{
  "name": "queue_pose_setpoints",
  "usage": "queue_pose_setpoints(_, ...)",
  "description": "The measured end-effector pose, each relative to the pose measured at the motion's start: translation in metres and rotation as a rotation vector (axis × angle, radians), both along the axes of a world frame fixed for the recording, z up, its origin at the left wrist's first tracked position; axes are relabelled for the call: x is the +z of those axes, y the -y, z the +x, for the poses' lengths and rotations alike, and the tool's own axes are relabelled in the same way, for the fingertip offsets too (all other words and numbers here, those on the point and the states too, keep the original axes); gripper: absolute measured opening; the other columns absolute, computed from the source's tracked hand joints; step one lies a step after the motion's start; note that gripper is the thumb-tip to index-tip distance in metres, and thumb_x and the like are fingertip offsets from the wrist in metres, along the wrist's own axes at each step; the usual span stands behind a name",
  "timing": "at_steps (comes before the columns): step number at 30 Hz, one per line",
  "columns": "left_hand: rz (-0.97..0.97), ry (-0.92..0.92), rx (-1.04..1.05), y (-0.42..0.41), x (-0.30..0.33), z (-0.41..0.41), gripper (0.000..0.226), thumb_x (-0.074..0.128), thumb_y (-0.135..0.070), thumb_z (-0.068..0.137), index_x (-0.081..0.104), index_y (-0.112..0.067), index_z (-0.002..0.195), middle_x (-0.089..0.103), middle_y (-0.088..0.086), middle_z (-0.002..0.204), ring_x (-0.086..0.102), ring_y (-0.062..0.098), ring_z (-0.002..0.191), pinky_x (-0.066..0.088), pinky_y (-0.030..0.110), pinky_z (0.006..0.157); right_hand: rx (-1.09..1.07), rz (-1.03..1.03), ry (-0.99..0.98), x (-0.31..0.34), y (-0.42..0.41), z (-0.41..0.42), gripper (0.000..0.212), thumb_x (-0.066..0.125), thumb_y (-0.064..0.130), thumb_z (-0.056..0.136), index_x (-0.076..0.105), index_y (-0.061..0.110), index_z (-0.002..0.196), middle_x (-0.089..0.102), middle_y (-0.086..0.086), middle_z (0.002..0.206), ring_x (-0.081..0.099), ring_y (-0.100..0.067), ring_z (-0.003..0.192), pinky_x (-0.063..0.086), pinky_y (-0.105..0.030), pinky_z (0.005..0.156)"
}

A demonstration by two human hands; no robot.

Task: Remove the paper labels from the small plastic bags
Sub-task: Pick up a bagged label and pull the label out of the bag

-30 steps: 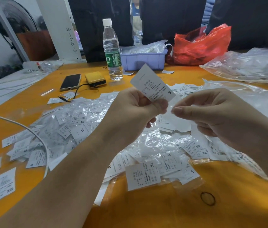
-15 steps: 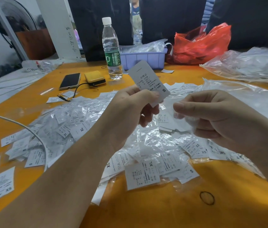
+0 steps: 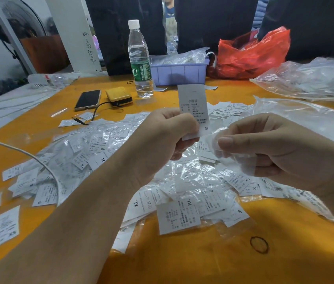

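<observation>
Holding a white rectangular paper label [image 3: 192, 107] upright, the left hand [image 3: 162, 138] pinches its lower edge between thumb and curled fingers; the label is printed and marked "S" near the bottom. Right hand [image 3: 268, 146] sits just right of it, fingers curled, thumb and forefinger clamped on a small crumpled clear plastic bag [image 3: 221, 144]. Label and bag are close together; can't tell if they touch. Both are held above the heap, off the table.

Landmark is the orange tabletop [image 3: 182, 259]:
- centre: wide heap of clear plastic bags with white size labels [image 3: 104, 152] (XL, XS, S readable), spreading under both forearms
- near edge, right of centre: thin dark rubber band [image 3: 259, 244] lying flat
- left part: white cable [image 3: 28, 156] curving across the heap
- far left-centre: black smartphone [image 3: 88, 99] face up, just beside a yellow rectangular power bank [image 3: 119, 96] with a dark cord plugged in
- far centre: clear plastic water bottle with green label and white cap [image 3: 140, 60], upright
- behind the bottle, to its right: lilac plastic basket [image 3: 179, 73] holding clear bags
- far right: red crumpled plastic bag [image 3: 252, 52], then a big clear plastic sheet bag [image 3: 309, 78]
</observation>
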State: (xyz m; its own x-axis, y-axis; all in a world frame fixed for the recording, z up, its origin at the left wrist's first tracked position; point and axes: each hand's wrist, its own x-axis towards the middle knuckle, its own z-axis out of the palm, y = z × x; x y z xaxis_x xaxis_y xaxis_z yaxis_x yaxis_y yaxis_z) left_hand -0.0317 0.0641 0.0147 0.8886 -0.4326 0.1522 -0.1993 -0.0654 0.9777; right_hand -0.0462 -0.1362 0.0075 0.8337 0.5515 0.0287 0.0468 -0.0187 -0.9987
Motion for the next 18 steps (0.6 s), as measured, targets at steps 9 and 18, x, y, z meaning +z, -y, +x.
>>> queue_pose_setpoints(9, 0.037, 0.008, -0.030, -0.0010, 0.0023, -0.0023, 0.028, 0.047, -0.013, 0.070, 0.063, -0.025, 0.051, 0.040, -0.011, 0.048, 0.028, 0.005, 0.044, 0.026, 0.016, 0.042, -0.036, -0.028, 0.013, 0.0013, -0.0023, -0.0023, 0.027, 0.075, 0.026, 0.067, 0.071, 0.001, 0.077, 0.018, -0.009, 0.056, 0.012, -0.012, 0.041, 0.020, -0.013, 0.038)
queue_pose_setpoints(18, 0.068, 0.046, -0.041, -0.0014, 0.0011, -0.0018, 0.028, 0.047, -0.014, 0.071, 0.064, -0.025, 0.053, 0.041, -0.011, 0.050, 0.028, 0.005, 0.045, 0.026, 0.016, 0.043, -0.032, -0.042, 0.013, 0.0019, -0.0042, -0.0035, 0.024, 0.073, 0.025, 0.067, 0.071, 0.002, 0.074, 0.019, -0.011, 0.058, 0.010, -0.015, 0.044, 0.019, -0.014, 0.038)
